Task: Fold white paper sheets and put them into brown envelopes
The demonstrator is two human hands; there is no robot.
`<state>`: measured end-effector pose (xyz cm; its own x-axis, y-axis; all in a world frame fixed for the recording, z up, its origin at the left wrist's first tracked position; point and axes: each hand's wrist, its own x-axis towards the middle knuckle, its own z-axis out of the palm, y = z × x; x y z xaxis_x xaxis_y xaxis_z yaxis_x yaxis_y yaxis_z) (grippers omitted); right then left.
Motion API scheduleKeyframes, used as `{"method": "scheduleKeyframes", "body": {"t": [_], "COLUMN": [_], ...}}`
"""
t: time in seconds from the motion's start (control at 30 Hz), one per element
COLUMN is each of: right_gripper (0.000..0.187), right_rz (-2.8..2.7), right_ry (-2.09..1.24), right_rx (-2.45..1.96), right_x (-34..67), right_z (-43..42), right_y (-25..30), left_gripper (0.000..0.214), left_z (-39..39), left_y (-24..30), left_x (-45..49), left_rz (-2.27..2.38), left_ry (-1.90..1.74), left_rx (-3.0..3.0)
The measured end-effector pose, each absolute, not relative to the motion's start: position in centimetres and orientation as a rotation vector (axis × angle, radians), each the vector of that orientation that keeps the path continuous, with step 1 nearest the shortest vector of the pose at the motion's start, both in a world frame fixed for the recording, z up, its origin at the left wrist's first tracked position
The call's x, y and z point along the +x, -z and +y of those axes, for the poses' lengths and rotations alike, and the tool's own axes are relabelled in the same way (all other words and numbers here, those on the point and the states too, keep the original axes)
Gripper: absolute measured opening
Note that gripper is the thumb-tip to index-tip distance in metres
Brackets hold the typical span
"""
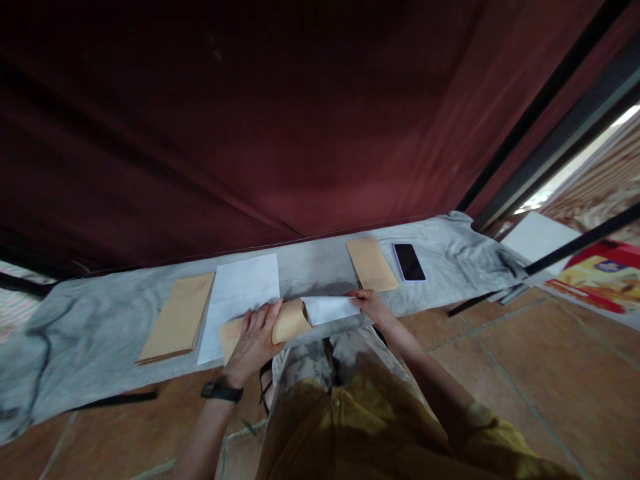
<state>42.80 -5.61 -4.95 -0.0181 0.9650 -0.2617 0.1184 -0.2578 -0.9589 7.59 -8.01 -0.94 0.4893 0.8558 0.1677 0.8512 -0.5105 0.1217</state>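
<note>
My left hand (255,337) grips a brown envelope (293,321) near its open end, holding its mouth bulged open. A folded white sheet (330,309) sticks out of the envelope to the right. My right hand (369,302) pinches the right end of this white sheet. Both hands are over the front edge of a grey cloth (80,333) spread on the floor. A black watch is on my left wrist.
A stack of brown envelopes (177,317) and white sheets (240,293) lie left of my hands. Another brown envelope (371,264) and a phone (409,261) lie to the right. A dark red curtain (250,120) hangs behind. Tiled floor lies around.
</note>
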Motion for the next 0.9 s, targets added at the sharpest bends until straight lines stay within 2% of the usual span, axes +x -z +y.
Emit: {"method": "scheduleKeyframes", "body": {"t": [0.37,0.53,0.8,0.9], "right_gripper": [0.014,0.017,0.021,0.029], "right_rz": [-1.518,-1.56,-1.622,-1.681], "right_ry": [-1.5,-1.508,-1.437,-1.253], "right_rx": [-1.574,-1.558,-1.554,-1.517], "right_x": [44.5,44.2,41.8,40.1], "right_z": [-4.7,-4.3,-4.8,-5.7], "right_y": [2.9,2.3,2.1,2.4], "left_gripper": [0.099,0.099,0.095,0.096], "left_z": [-8.2,-8.3,-8.3,-8.2], "left_y": [1.0,0.9,0.6,0.6], "left_x": [7.9,8.0,8.7,9.0], "left_rz": [1.586,1.567,1.55,1.542], "left_ry": [-0.355,-0.336,-0.34,-0.357], "left_rx": [2.729,2.729,2.748,2.74]}}
